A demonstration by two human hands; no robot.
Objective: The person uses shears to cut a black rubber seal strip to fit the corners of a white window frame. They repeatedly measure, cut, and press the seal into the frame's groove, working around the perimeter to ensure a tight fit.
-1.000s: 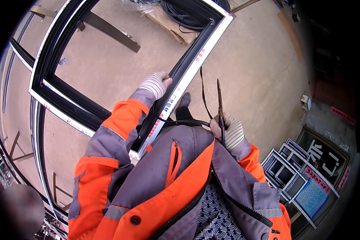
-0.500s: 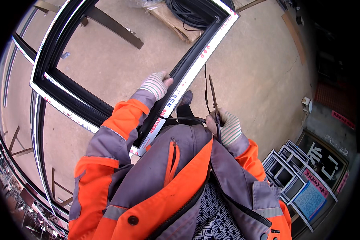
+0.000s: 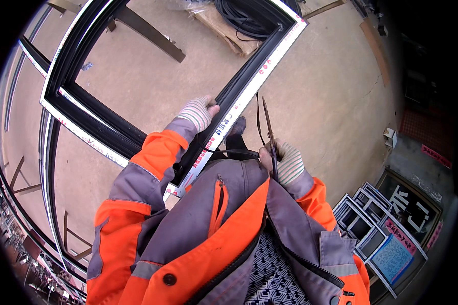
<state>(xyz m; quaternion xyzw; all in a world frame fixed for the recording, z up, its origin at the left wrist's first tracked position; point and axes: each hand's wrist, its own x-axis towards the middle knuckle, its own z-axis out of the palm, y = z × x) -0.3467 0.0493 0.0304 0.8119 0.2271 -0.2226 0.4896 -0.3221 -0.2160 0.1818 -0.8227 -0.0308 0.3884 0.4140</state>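
My left hand (image 3: 198,113), in a striped fingerless glove, is closed at the inner edge of a large black window frame (image 3: 232,95), thumb against the bar. White protective film covers the frame's outer face. My right hand (image 3: 285,161), gloved alike, grips a long, narrow, pointed metal tool (image 3: 268,119) with its tip away from me; it looks like scissors, blades together. A thin black rubber strip (image 3: 234,151) runs from the frame's near end to the right hand's fingers. Another length of it hangs beside the tool. Where the left fingertips press is partly hidden.
A coil of black strip (image 3: 244,20) lies on cardboard (image 3: 221,25) beyond the frame. Brown support legs (image 3: 150,34) stand under it. More long frames (image 3: 50,178) lie at left. Small framed samples (image 3: 364,218) and a dark sign board (image 3: 407,203) lean at the right.
Little differs. The tool in my right hand has tilted slightly left, and the hanging black strip has shifted a bit left. My left hand keeps its place on the frame.
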